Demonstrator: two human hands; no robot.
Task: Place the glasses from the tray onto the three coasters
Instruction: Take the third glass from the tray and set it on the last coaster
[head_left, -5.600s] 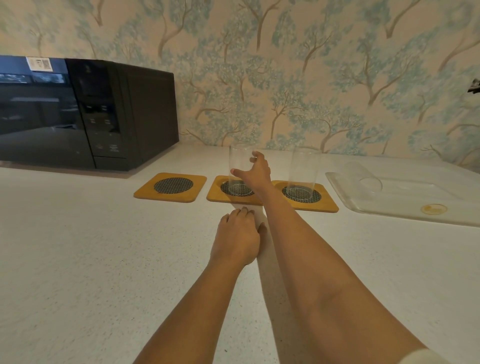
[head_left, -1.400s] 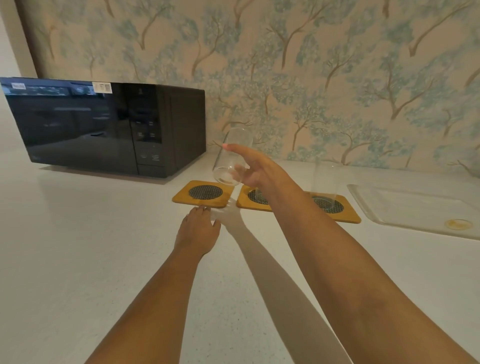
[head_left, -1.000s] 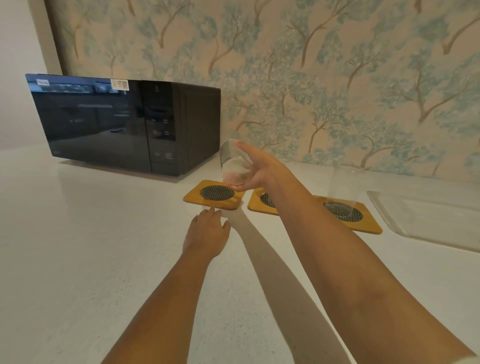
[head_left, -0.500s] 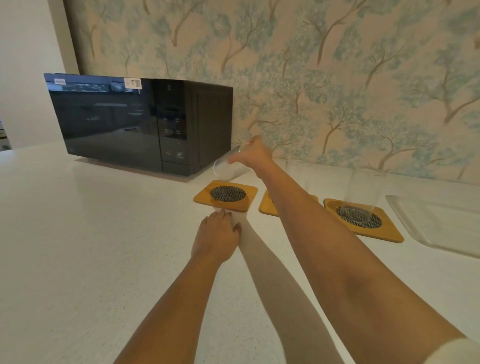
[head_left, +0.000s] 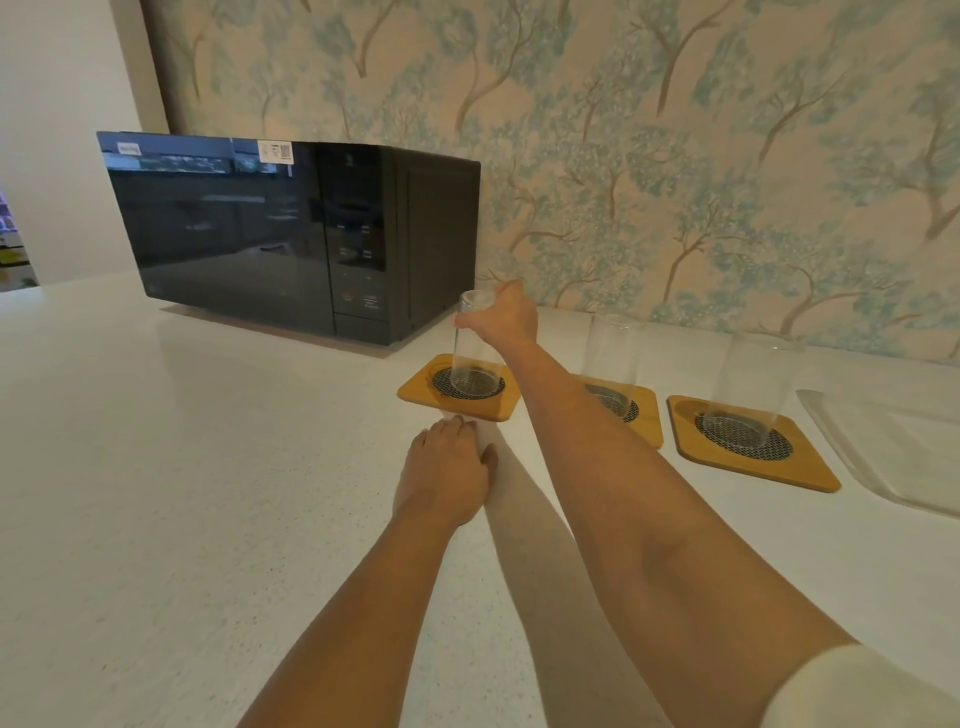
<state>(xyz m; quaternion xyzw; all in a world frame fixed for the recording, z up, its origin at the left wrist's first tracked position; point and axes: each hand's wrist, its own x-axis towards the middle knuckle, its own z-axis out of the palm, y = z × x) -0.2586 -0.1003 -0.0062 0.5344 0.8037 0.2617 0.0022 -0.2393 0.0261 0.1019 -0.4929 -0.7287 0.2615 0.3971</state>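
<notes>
Three yellow square coasters with dark mesh centres lie in a row on the white counter. On the left coaster (head_left: 415, 391) a clear tall glass (head_left: 470, 353) stands upright, and my right hand (head_left: 506, 314) grips it near its top. A second glass (head_left: 609, 358) stands on the middle coaster (head_left: 644, 415), partly hidden by my right forearm. The third glass (head_left: 750, 387) stands on the right coaster (head_left: 748, 467). My left hand (head_left: 447, 475) rests flat on the counter just in front of the left coaster, holding nothing. The clear tray (head_left: 893, 457) at the right edge shows no glass in its visible part.
A black microwave (head_left: 291, 234) stands at the back left, close to the left coaster. Patterned wallpaper (head_left: 675, 156) runs behind the coasters. The white counter (head_left: 182, 493) stretches out to the left and front.
My right hand carried the last glass tilted over the left coaster, turned it upright and set it down there. The camera view shifted left. My left hand stayed on the counter.
</notes>
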